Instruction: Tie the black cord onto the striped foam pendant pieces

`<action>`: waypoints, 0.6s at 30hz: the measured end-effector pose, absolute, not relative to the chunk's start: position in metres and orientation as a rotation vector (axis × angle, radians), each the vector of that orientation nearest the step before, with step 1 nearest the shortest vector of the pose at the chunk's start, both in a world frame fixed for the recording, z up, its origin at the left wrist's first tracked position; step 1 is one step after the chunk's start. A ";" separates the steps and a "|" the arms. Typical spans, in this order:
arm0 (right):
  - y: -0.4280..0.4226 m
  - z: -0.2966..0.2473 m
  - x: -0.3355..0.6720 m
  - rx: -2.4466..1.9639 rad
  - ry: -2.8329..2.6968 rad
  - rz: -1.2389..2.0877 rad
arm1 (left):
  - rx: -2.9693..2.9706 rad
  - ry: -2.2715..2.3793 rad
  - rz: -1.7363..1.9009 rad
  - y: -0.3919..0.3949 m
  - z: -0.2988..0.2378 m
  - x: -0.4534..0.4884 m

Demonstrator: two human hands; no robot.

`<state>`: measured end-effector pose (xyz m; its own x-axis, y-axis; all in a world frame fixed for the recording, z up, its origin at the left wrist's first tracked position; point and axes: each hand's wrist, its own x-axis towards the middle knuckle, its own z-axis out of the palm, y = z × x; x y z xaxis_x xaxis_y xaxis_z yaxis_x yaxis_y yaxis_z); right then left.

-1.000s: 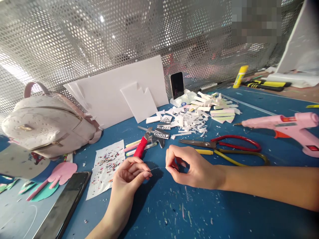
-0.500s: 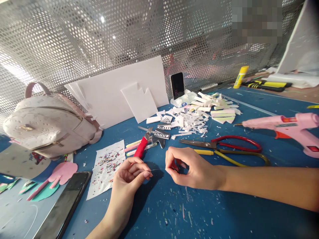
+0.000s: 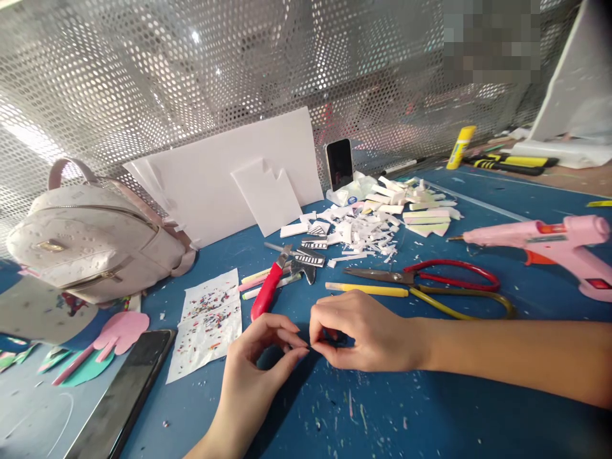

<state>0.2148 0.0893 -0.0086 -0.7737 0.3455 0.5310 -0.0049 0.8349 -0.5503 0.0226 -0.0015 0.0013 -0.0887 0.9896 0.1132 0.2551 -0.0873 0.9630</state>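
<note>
Fine strand, or something just as slight, is what the two hands seem to share; it is too small to make out for certain, but the place is plain: right where the fingertips meet, in front of the blue surface. The left hand has its thumb and forefinger drawn together at the tips, the other fingers loosely curled. The right hand is pinched as well, knuckles up, its tips just beside the left's. Both pinches look closed, seemingly on that strand, though the piece itself is hidden.

For work this fine, a light grip at the very tips would serve better than a hard squeeze, which could bend or flick the piece away. Resting both wrists on the surface should calm any tremor, and a small turn of the left hand would bring the meeting point out from behind the knuckles.

Near the left hand lie a red-handled tool and a pale paper sheet scattered with tiny coloured bits; a careless elbow or sleeve could spill them. Just beyond the right hand are a yellow marker and scissors, so lifting that hand before moving it forward seems wise.
</note>
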 end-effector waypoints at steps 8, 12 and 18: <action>0.091 -0.010 0.213 -0.164 -2.421 0.618 | 1.435 1.435 1.210 0.000 0.001 0.024; 0.091 -0.010 0.212 -0.178 -2.407 0.625 | 1.419 1.397 1.217 -0.001 0.001 0.024; 0.091 -0.008 0.213 -0.171 -2.397 0.734 | 1.491 1.416 1.175 -0.002 -0.001 0.021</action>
